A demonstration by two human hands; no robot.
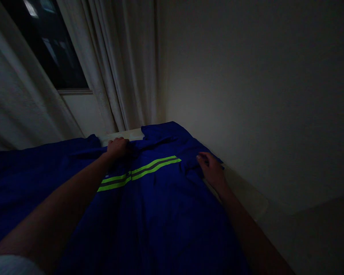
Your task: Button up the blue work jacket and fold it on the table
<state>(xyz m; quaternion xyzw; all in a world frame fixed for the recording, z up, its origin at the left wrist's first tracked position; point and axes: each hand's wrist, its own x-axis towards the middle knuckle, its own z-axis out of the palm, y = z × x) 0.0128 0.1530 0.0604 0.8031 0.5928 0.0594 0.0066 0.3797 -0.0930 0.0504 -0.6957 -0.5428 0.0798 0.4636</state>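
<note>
A dark blue work jacket [160, 198] lies spread out in front of me, with a yellow-green and grey reflective band [151, 167] across its chest. My left hand [118, 147] is closed on cloth near the jacket's upper edge, its fingertips hidden in the folds. On the right, my right hand [212, 170] has curled fingers and thumb against the jacket's side below the sleeve [172, 131]. The fabric bunches beside that hand. Dim light blurs the fine detail of both grips.
More dark blue cloth [31, 164] lies at the left. Under the jacket, a pale surface [243, 187] shows along the right edge and at the back. Light curtains [126, 68] hang beside a dark window [54, 42]. A plain wall [246, 84] rises close on the right.
</note>
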